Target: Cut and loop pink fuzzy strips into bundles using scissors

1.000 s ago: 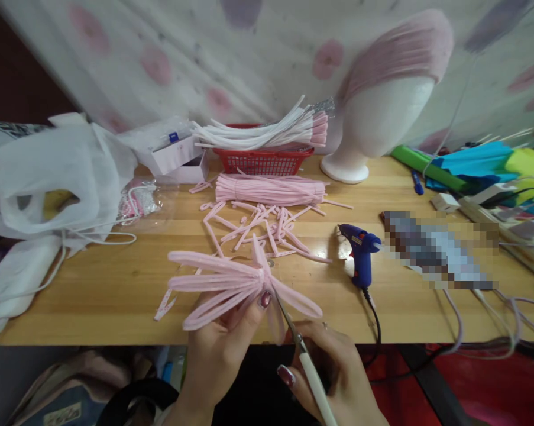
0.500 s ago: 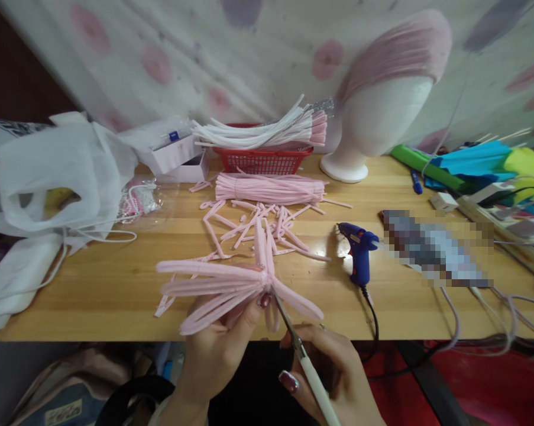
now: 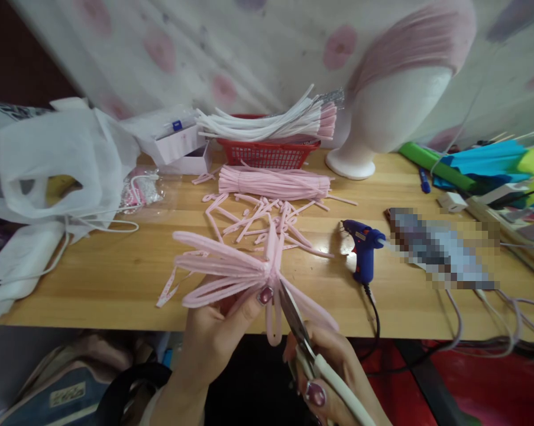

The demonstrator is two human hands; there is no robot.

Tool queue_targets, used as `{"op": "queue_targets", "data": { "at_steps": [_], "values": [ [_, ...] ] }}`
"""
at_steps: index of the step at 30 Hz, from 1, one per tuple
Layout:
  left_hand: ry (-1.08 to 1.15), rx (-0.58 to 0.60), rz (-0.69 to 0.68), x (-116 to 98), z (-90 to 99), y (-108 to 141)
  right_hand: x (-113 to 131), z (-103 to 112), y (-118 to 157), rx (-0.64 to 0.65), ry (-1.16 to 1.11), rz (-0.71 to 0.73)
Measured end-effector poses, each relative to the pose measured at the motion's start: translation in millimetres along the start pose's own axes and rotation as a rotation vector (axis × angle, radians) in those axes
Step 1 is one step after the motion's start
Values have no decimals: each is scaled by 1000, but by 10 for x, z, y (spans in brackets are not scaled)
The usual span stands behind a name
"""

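A pink looped pipe-cleaner piece [image 3: 225, 269] is pinched at its centre by my left hand [image 3: 220, 331], thumb on top. Its long loops fan out to the left, up, down and right. My right hand [image 3: 333, 361] is wrapped round white-handled scissors [image 3: 295, 316]. The blades look slightly parted, and their tips point up-left beside the centre of the pink piece. Behind it, cut pink pieces [image 3: 264, 216] lie scattered in front of a pink pipe-cleaner bundle [image 3: 273, 181].
A blue glue gun [image 3: 363, 251] stands on the table [image 3: 116, 284] to the right, its cord trailing down. Farther back are a red basket [image 3: 267, 155] of white stems and a white foam head [image 3: 391, 118]. A plastic bag [image 3: 67, 160] sits left; cables lie right.
The scissors' handles have spread and the blades have parted a little. The pink piece has tilted, its left loops now higher. The whole view has shifted slightly.
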State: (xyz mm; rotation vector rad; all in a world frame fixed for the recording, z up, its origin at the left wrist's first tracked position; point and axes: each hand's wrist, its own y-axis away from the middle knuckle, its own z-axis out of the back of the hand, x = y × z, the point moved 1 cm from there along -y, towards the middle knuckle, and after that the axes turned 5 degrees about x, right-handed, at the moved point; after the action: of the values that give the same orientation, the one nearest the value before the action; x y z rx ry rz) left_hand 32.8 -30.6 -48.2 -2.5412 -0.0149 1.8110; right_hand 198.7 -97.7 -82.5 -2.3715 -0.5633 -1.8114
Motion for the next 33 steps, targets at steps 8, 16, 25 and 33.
{"op": "queue_targets", "data": {
  "at_steps": [8,16,25,33],
  "values": [
    [-257,-93,-91,-47,-19,12,32,-67,-24,-141,97,-64],
    [-171,-136,-49,-19,13,2,-84,-17,6,-57,28,-28],
    [57,-17,52,-10,56,-123,-69,-9,-14,-74,-101,-101],
    [88,-83,71,-3,-69,-73,-70,-42,-38,-233,146,42]
  ]
}}
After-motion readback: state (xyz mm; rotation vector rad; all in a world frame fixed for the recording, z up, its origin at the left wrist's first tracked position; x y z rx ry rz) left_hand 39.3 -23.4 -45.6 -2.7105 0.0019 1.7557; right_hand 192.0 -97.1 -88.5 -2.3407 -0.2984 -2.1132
